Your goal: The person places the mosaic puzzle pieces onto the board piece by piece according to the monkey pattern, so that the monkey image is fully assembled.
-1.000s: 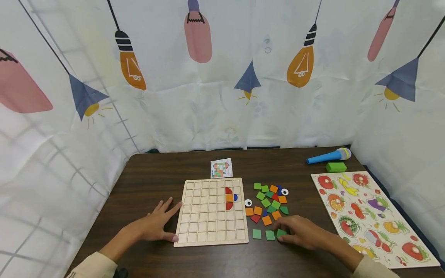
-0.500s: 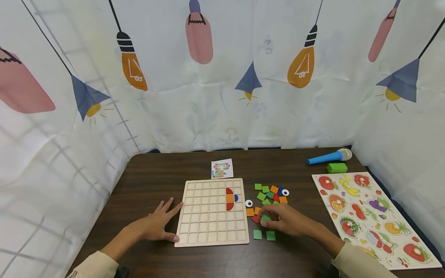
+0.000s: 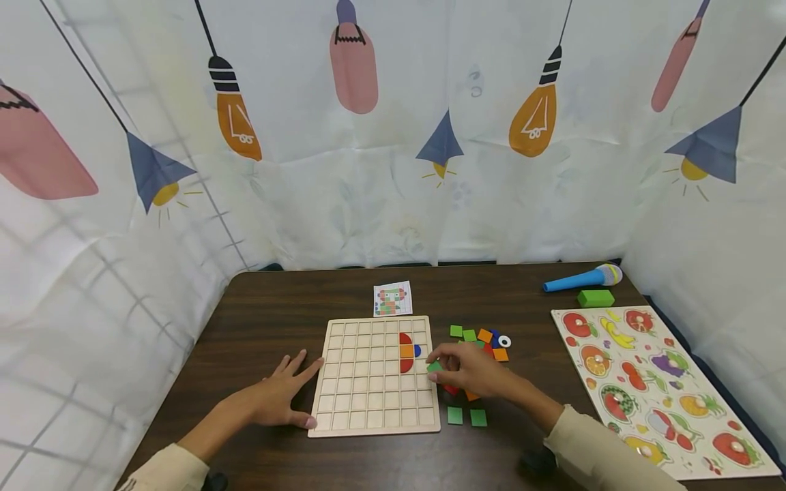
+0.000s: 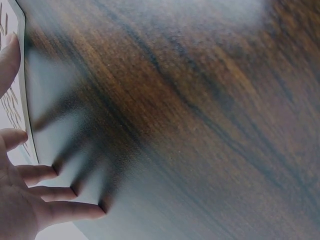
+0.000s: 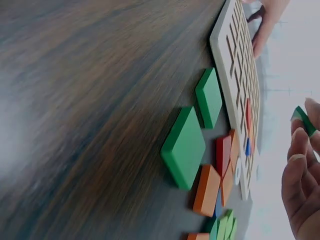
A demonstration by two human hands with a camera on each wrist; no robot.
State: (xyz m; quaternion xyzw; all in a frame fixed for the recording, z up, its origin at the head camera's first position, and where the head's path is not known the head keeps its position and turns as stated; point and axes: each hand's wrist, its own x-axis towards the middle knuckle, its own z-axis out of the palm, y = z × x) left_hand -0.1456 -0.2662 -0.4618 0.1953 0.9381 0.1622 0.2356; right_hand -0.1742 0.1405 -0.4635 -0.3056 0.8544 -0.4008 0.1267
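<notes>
A wooden grid board lies on the table, with two red half-rounds, an orange square and a blue piece in its cells. My left hand is spread at the board's left side, thumb and index fingertip at its edge; in the left wrist view the fingers of the left hand look straight. My right hand pinches a small green piece over the board's right edge. The right wrist view shows this green piece between the fingertips, its shape partly covered.
Right of the board lie mixed pieces, partly behind my right hand, including an orange square and a white ring. Two green squares lie nearer. A pattern card, microphone, green block and fruit puzzle board stand around.
My right hand has carried the green piece from beside the two green squares up and left to the board's right edge. The left hand stays in place.
</notes>
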